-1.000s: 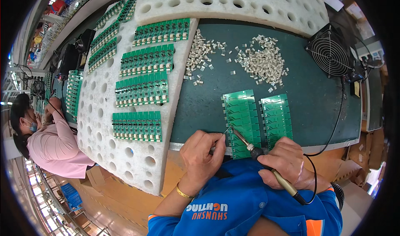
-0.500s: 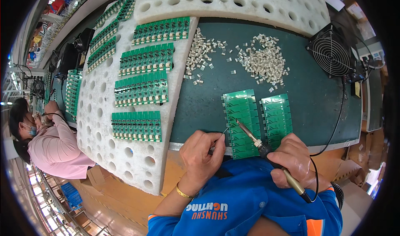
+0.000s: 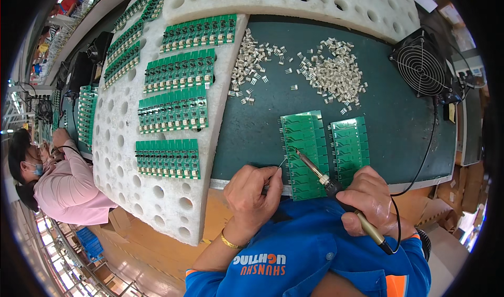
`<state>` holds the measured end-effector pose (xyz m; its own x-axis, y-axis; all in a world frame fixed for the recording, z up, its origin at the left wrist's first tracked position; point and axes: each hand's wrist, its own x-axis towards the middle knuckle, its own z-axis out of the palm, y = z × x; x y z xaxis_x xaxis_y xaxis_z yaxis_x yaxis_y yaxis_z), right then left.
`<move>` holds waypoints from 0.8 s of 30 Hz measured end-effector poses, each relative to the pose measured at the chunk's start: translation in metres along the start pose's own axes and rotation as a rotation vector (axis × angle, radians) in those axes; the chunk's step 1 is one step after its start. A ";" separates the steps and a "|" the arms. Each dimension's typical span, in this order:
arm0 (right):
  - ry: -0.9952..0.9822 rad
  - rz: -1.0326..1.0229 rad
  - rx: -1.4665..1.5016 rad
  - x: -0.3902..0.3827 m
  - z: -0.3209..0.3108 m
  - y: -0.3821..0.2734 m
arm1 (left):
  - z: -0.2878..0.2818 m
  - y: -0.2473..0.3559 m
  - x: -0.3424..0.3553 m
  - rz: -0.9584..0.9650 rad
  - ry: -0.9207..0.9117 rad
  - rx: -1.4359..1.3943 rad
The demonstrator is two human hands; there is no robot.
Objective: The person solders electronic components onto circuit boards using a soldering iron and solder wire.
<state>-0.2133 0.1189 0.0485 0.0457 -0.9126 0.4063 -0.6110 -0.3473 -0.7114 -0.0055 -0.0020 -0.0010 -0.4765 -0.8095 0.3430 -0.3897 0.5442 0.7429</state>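
Observation:
My right hand (image 3: pixel 366 202) grips a soldering iron (image 3: pixel 332 188), its tip at the left part of a green circuit board panel (image 3: pixel 306 163) near the table's front edge. Between the fingertips of my left hand (image 3: pixel 254 194) is a thin length of solder wire (image 3: pixel 282 162), its free end close to the panel's left edge. A second green panel (image 3: pixel 350 147) lies just right of the first. Thin pins stick out along the left edges of both panels. Whether the iron's tip touches the solder cannot be made out.
Piles of small white pin connectors (image 3: pixel 332 71) lie toward the back. A black fan (image 3: pixel 420 66) stands at the right, near the iron's cord (image 3: pixel 428 150). White foam boards (image 3: pixel 173 202) with holes carry several finished-looking panels (image 3: pixel 168 158). A co-worker in pink (image 3: pixel 71 189) sits at the left.
The view has shifted slightly, so the foam boards sit a little further left. Both hands keep their grips, with the iron's tip and the solder in nearly the same spots at the panel.

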 end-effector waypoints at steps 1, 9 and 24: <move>-0.001 -0.002 -0.002 0.000 0.000 0.000 | 0.000 -0.001 0.000 0.010 0.004 0.007; 0.016 0.002 0.001 0.002 0.001 0.001 | 0.000 -0.003 -0.001 0.054 0.010 0.013; 0.033 0.025 -0.023 0.005 -0.010 0.008 | 0.005 -0.002 -0.002 0.020 0.074 0.040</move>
<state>-0.2263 0.1140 0.0504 0.0042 -0.9132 0.4075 -0.6296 -0.3190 -0.7084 -0.0075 -0.0001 -0.0066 -0.4257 -0.8116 0.4001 -0.4127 0.5676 0.7124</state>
